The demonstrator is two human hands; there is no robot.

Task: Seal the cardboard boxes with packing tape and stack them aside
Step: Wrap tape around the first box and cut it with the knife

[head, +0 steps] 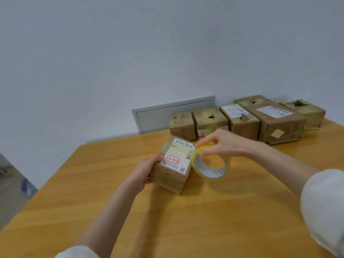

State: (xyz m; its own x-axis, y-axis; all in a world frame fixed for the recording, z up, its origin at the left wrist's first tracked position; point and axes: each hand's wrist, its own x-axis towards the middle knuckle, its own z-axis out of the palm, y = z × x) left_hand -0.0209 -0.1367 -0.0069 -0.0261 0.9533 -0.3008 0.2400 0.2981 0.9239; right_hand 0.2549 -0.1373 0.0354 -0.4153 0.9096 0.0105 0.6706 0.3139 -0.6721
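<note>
We're gripping the tape roll (211, 162) in our right hand (223, 144), hovering at the box's (172, 164) three o'clock; left hand (143, 172) is clasping its nine o'clock side.

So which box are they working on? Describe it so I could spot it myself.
On the wooden table, in front of the row of five boxes by the wall, one small cardboard box stands alone, held by the left hand, beside the yellow tape roll. Only its white label carries a red-circled handwritten number.
</note>
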